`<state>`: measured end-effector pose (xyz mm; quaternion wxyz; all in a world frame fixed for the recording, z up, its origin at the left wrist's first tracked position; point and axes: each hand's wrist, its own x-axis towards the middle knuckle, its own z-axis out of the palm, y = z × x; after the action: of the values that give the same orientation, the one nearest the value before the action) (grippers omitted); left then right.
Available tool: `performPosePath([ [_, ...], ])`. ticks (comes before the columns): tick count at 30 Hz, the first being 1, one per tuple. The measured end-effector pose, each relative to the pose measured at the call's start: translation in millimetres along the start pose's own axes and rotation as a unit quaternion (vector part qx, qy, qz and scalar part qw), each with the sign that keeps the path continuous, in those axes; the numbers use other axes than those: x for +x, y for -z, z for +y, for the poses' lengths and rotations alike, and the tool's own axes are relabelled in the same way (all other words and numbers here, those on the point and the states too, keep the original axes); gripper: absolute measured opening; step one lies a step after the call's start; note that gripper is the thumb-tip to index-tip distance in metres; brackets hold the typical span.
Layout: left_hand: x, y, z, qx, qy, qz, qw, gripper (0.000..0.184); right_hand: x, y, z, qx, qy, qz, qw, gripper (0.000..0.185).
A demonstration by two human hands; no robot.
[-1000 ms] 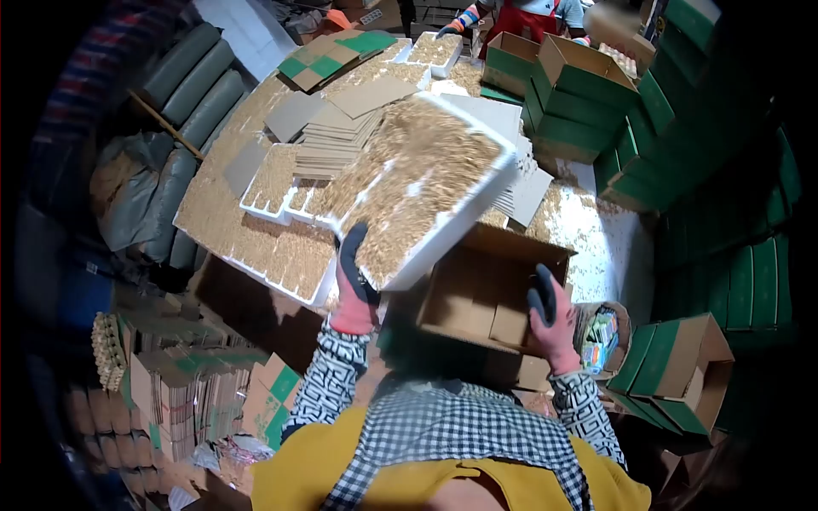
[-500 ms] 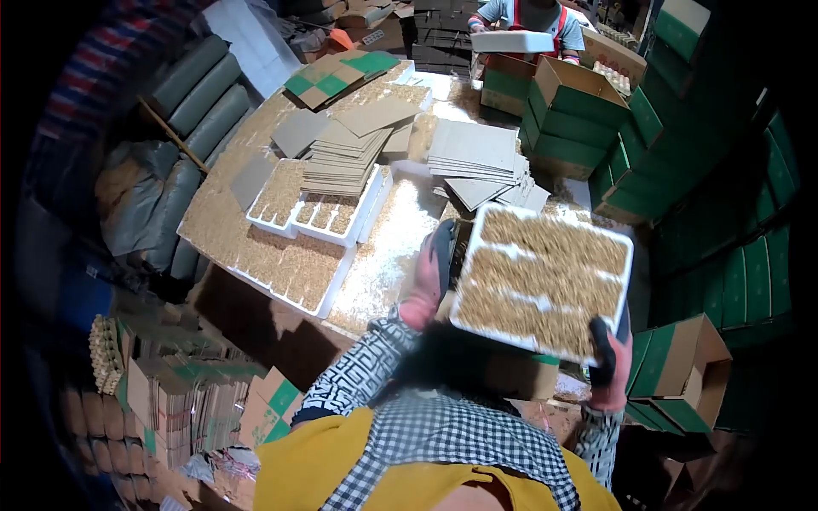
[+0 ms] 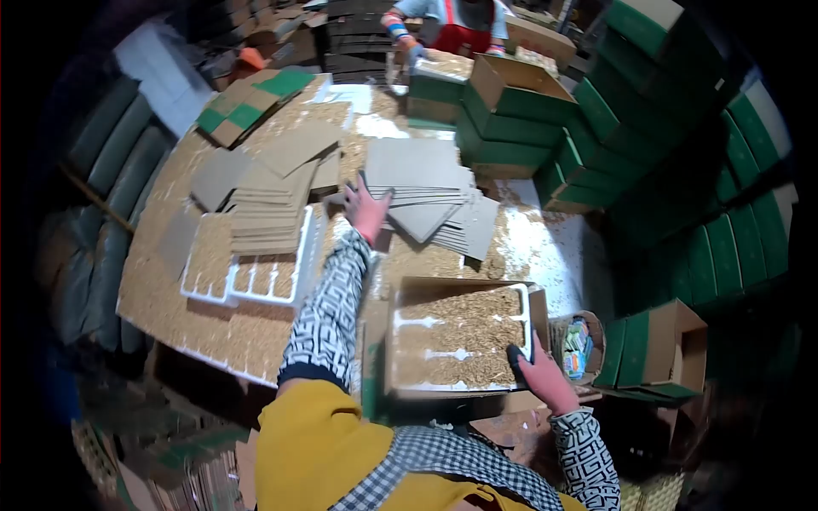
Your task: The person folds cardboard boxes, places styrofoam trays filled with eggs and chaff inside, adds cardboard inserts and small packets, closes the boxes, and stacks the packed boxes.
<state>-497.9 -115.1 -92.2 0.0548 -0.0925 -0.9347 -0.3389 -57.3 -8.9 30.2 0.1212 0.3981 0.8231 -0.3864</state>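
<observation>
My left hand (image 3: 368,209) reaches forward, gloved in pink and dark, fingers spread at the left edge of a stack of grey cardboard sheets (image 3: 413,170). A white foam tray (image 3: 460,353) filled with brown grain-like material sits inside an open cardboard box (image 3: 537,298) in front of me. At the right side of that box, my right hand (image 3: 545,379) has its thumb over the tray's corner and its other fingers along the edge. Brown cardboard sheets (image 3: 268,209) lie to the left on two smaller filled trays (image 3: 207,255).
Across the table, a person in striped sleeves (image 3: 400,30) handles a filled tray (image 3: 443,64) at a green box. Green boxes (image 3: 511,119) are stacked at the right. A basket of small colourful packets (image 3: 577,347) stands beside my box. Grey bundles (image 3: 111,179) lie left.
The filled tray went from between my hands down into the box. My left hand let go and moved forward to the grey sheets. Across the table, the other person's tray was lowered onto a box.
</observation>
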Motion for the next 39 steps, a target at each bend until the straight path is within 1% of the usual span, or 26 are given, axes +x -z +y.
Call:
performPosePath([
  [1,20.4,-7.4,9.9,0.048,-0.002,0.004,0.999,0.094,6.4,-10.5,11.1,-0.038,0.032,0.058,0.997,0.07],
  [3,59.8,-37.3,3.5,-0.003,0.008,-0.014,1.0,0.092,4.4,-29.5,12.6,-0.142,0.125,0.218,0.957,0.057],
  [4,68.4,-47.9,-3.7,-0.016,-0.01,-0.007,1.0,0.086,0.5,-32.0,8.6,-0.117,0.144,0.241,0.953,0.051],
  [5,86.0,-51.2,-20.7,-0.078,-0.001,-0.194,0.978,0.076,-0.5,-29.0,3.1,-0.093,0.161,0.268,0.945,0.046],
  [6,94.9,-87.1,-47.4,-0.045,-0.003,-0.078,0.996,0.066,-8.8,-24.5,-4.4,-0.035,0.195,0.288,0.937,0.044],
  [7,107.9,-104.4,-68.0,-0.02,-0.037,-0.105,0.994,0.061,-13.8,-22.1,2.1,-0.054,0.249,0.318,0.913,0.042],
  [8,96.5,-111.4,-78.0,-0.232,-0.041,-0.007,0.972,0.058,-20.5,-13.9,6.8,-0.048,0.254,0.351,0.9,0.042],
  [9,90.7,-101.6,-79.6,-0.269,-0.014,-0.047,0.962,0.058,-25.6,-4.9,11.5,-0.041,0.262,0.38,0.886,0.042],
  [11,73.6,-64.5,-72.5,-0.29,0.142,-0.132,0.937,0.052,-12.3,9.8,54.5,-0.061,0.11,0.463,0.878,0.042],
  [13,50.7,-30.1,-65.1,-0.364,0.091,-0.102,0.921,0.042,22.9,48.2,136.4,-0.008,-0.047,0.335,0.941,0.043],
  [14,51.1,-14.8,-67.1,-0.104,-0.069,0.019,0.992,0.033,31.8,63.7,160.1,-0.029,-0.087,0.313,0.945,0.043],
  [15,47.0,10.3,-59.4,-0.041,-0.067,0.011,0.997,0.03,41.7,73.1,175.1,-0.053,-0.122,0.29,0.948,0.044],
  [17,25.9,58.0,-33.5,-0.168,-0.065,0.096,0.979,0.027,61.9,67.5,191.4,-0.088,-0.11,0.27,0.952,0.048],
  [18,37.4,69.5,-52.2,-0.33,-0.039,0.012,0.943,0.026,84.5,54.5,210.7,-0.101,-0.112,0.264,0.953,0.052],
  [19,5.2,98.7,-22.0,-0.386,-0.033,0.005,0.922,0.033,93.5,40.3,221.8,-0.162,-0.058,0.286,0.942,0.05],
  [21,-48.0,143.0,14.1,-0.424,-0.001,0.004,0.906,0.044,103.6,22.6,241.8,-0.268,-0.039,0.298,0.915,0.044],
  [22,-64.3,156.0,18.5,-0.425,-0.008,0.001,0.905,0.051,106.2,19.7,249.1,-0.266,-0.033,0.296,0.917,0.039],
  [25,-124.6,186.0,30.8,-0.393,0.017,-0.012,0.919,0.049,88.6,24.9,253.6,-0.23,-0.029,0.301,0.925,0.029],
  [26,-143.3,190.7,30.1,-0.427,0.022,-0.031,0.903,0.045,79.9,35.9,252.6,-0.196,-0.02,0.274,0.941,0.028],
  [27,-144.5,182.8,-10.0,-0.474,0.038,-0.015,0.879,0.038,76.3,41.6,257.0,-0.198,-0.013,0.26,0.945,0.028],
  [30,-207.7,186.0,-24.3,-0.325,-0.106,-0.014,0.94,0.023,51.2,59.3,260.0,-0.157,0.04,0.299,0.94,0.03],
  [31,-222.1,182.9,-24.6,-0.417,-0.043,-0.005,0.908,0.024,43.7,63.7,261.0,-0.117,0.039,0.309,0.943,0.032],
  [33,-241.6,190.5,-21.9,-0.542,0.121,-0.071,0.828,0.027,28.0,76.0,255.9,-0.055,0.038,0.28,0.958,0.03],
  [34,-252.0,192.2,-16.8,-0.565,0.139,-0.082,0.809,0.029,23.0,77.8,254.5,0.004,0.07,0.319,0.945,0.028],
  [36,-265.0,199.2,-6.2,-0.556,0.138,-0.091,0.815,0.029,24.2,81.8,254.9,0.105,0.089,0.328,0.935,0.027],
  [39,-273.2,203.6,-8.0,-0.555,0.125,-0.095,0.817,0.029,26.4,83.7,251.2,0.219,0.077,0.33,0.915,0.023],
])
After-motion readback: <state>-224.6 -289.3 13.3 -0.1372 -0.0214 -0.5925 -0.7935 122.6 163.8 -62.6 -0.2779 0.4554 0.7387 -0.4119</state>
